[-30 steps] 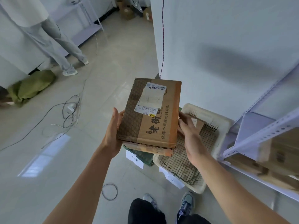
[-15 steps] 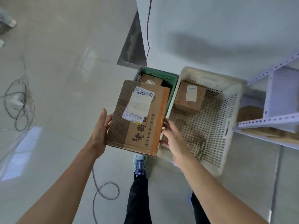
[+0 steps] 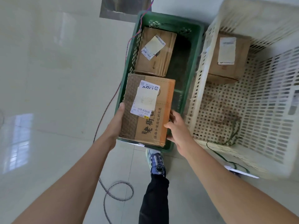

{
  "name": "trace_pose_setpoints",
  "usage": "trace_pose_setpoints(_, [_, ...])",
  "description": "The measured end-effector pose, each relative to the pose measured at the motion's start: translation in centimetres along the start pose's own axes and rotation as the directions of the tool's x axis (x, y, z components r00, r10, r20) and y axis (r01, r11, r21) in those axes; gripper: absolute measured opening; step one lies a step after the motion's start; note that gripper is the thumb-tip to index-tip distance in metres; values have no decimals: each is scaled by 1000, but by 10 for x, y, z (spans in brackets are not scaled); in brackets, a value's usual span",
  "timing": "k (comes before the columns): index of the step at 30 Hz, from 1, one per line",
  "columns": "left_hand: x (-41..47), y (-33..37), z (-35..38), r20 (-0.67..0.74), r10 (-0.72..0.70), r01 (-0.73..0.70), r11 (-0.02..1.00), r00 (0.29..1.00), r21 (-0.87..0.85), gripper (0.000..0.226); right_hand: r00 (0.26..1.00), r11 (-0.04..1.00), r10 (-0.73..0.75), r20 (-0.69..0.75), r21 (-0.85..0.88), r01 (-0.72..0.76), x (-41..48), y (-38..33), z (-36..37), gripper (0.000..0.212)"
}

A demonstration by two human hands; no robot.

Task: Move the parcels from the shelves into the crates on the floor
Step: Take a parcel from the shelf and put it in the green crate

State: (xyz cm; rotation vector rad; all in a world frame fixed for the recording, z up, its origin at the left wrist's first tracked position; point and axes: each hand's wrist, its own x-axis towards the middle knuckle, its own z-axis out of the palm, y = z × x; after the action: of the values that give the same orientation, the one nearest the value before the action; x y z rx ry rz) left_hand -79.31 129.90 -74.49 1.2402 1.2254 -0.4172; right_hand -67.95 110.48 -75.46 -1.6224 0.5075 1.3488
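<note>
Head view: at bottom centre a shoe (image 3: 156,160) stands on the floor (image 3: 48,78), with a cable (image 3: 116,191) looped to its left. Just above, mid-frame, the left hand (image 3: 117,120) and right hand (image 3: 177,128) hold the parcel (image 3: 148,109) between them, fingers clasping its two sides. It sits over the near end of the green crate (image 3: 192,65); whether it touches the bottom cannot be told. Beyond it in that crate lies a second parcel (image 3: 155,50). At right, the white crate (image 3: 199,88) holds a third parcel (image 3: 229,57) at its far end.
</note>
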Motion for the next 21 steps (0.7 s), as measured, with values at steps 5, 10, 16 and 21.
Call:
trace_pose_setpoints(5, [62,-9,6,-117,-94,103,992,989,72,81,999,999,33,-35,-11,-33,61,14,14,54])
trace_pose_setpoints(10, [104,-24,10,-192,-151,175,978,970,114,82,998,996,51,-39,-70,-53,101,32,25,64])
trace_pose_setpoints(16, [129,-41,13,-247,-166,223,948,955,227,85,998,997,59,-5,-54,-59,118,49,35,77])
trace_pose_setpoints(21, [142,-50,10,-208,-150,181,974,967,139,78,996,997,77,47,-15,-76,130,54,48,80])
